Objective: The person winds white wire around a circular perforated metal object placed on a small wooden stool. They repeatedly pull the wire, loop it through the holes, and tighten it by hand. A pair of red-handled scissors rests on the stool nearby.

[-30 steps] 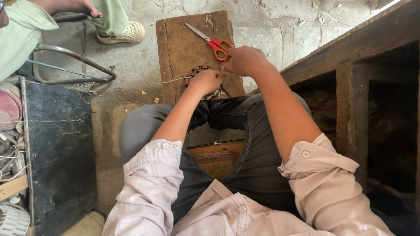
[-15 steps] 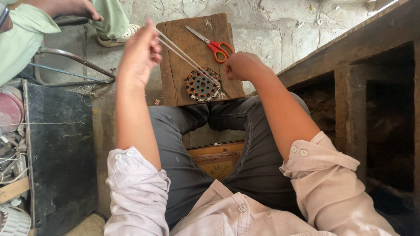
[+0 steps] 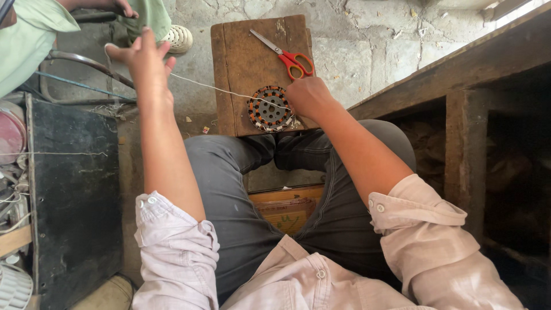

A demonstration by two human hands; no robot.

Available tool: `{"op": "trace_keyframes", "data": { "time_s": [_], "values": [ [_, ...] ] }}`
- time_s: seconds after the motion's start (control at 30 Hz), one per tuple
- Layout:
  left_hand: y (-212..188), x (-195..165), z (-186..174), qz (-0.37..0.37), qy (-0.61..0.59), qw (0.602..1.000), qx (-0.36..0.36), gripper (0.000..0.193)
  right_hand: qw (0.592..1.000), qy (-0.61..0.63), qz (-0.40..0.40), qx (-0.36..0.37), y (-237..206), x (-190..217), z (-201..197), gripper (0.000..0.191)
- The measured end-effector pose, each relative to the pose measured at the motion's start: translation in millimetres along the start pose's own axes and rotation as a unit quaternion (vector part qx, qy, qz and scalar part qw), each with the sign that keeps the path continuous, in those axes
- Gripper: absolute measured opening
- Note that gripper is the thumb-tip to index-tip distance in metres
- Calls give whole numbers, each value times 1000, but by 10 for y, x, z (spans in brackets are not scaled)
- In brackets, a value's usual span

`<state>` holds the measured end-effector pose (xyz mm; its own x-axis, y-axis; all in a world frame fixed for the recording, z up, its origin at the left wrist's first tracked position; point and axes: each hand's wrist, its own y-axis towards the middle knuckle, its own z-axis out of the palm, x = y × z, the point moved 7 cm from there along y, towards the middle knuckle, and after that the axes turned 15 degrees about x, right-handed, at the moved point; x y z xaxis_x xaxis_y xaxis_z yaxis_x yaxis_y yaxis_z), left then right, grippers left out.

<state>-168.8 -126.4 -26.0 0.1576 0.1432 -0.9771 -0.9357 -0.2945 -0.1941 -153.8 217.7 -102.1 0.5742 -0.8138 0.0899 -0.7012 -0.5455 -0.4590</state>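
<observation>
A round motor stator (image 3: pixel 268 108) with copper windings lies on a small wooden board (image 3: pixel 241 63) in front of my knees. My right hand (image 3: pixel 309 95) rests on the stator's right side and steadies it. A white string (image 3: pixel 221 89) runs taut from the stator up and left to my left hand (image 3: pixel 143 60), which is raised with the fingers closed on the string's end. Red-handled scissors (image 3: pixel 287 54) lie on the board just beyond my right hand.
A black box (image 3: pixel 74 195) with fan parts and wires beside it stands at the left. Another person in a green top (image 3: pixel 26 34) sits at the upper left, their sandalled foot (image 3: pixel 175 37) close to my left hand. A wooden bench (image 3: pixel 459 86) fills the right.
My left hand has gone from the stator up and out to the left, drawing the string out long and taut. My right hand has stayed on the stator.
</observation>
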Motion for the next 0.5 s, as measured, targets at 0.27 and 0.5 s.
{"op": "trace_keyframes", "data": {
  "time_s": [0.27,0.5],
  "values": [
    [-326,-35,958,39,474,859,188,42,998,51,-34,13,-108,155,-247,16],
    [-595,-106,1467,32,593,785,174,47,980,160,19,-113,-228,-167,-476,7]
  ]
}}
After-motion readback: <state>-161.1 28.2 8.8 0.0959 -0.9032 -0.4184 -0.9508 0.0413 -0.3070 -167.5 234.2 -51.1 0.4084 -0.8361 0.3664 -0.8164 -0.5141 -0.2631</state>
